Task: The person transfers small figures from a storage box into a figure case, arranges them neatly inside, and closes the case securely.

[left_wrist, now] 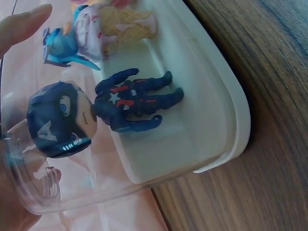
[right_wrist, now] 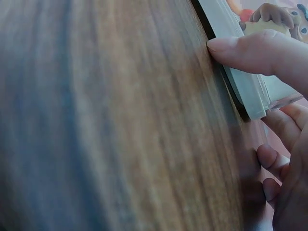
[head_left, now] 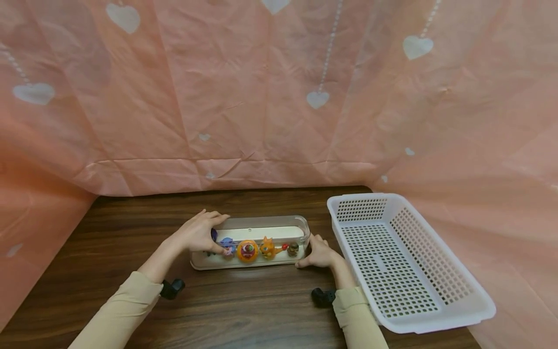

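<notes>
A long display box with a white base and a clear cover lies on the table. Inside are several toy figures: a round orange one, an orange animal, a brown-headed one, and a blue-suited superhero figure beside a blue-haired one. My left hand grips the cover at the left end, thumb in front and fingers behind. At the right end my right hand holds the base, its thumb pressed on the front edge; some of its fingers are hidden in the head view.
To the right stands a white perforated basket, close to my right forearm. A pink curtain with hearts hangs behind the dark wooden table and along its sides.
</notes>
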A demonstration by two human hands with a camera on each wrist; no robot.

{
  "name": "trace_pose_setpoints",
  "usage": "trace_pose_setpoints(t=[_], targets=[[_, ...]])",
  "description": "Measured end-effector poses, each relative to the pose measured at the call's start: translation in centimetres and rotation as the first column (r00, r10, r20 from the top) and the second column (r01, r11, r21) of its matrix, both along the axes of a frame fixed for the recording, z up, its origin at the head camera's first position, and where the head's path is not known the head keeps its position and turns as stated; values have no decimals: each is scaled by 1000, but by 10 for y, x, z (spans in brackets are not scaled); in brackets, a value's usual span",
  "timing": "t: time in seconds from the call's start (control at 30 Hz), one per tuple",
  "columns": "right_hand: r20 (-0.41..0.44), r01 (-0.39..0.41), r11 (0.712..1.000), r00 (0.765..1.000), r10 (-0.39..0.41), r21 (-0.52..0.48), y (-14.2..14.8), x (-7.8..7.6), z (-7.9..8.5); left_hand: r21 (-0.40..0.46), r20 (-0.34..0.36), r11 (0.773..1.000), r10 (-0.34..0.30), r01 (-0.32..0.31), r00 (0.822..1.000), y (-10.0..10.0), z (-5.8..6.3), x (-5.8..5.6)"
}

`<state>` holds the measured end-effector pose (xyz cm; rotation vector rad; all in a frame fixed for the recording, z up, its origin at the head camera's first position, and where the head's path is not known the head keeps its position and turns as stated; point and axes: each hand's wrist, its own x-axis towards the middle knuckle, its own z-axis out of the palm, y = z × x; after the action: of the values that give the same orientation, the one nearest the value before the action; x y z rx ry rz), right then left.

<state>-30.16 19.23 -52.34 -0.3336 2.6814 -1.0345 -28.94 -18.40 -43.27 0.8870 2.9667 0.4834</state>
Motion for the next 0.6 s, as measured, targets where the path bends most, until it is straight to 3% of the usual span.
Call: trace_pose_setpoints(t=[0.2,0.6], targets=[[5,-10,1000,1000,10,-4,0,0,-1,-31,-2,1000,6,-6,1000,1,-1,0],[-7,3,1000,1000,-3,3,-1,0,-1,-74,74,996,58,-52,996,6,7,0]])
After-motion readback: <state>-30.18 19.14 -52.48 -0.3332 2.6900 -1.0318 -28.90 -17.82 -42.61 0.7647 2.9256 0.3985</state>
